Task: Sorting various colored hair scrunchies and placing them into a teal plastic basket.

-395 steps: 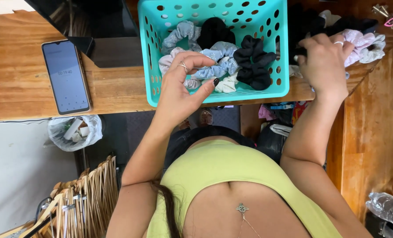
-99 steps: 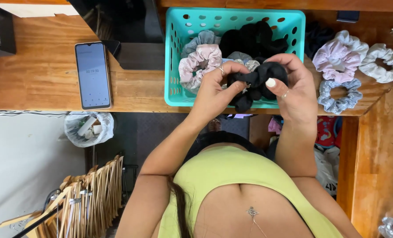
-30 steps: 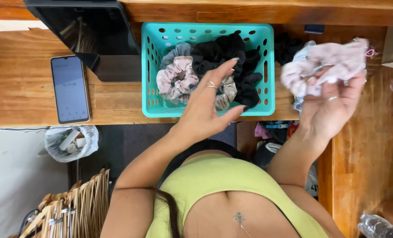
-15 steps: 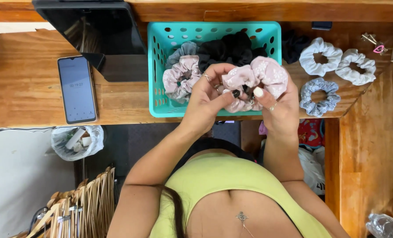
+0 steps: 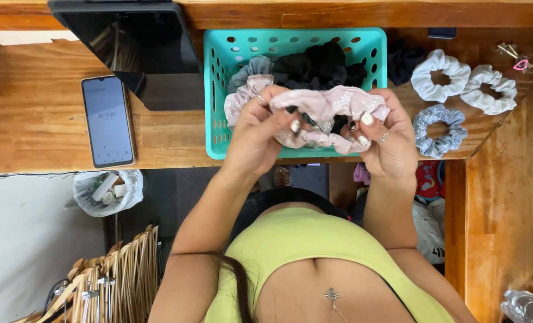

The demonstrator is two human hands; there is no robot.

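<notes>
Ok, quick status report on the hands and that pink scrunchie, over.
Left hand and right hand both grip the pink scrunchie, stretched between them. Held above the teal basket of scrunchies. Nothing blocking.

Both arms reach forward from the body, with the elbows bent and the forearms going up side by side. The left hand [image 5: 257, 134] is closed, its fingers curled inward and the thumb pressed on top. The right hand [image 5: 386, 140] is also closed, the fingertips pinching; a ring sits on one finger. The two hands are near each other, at the same height.
</notes>
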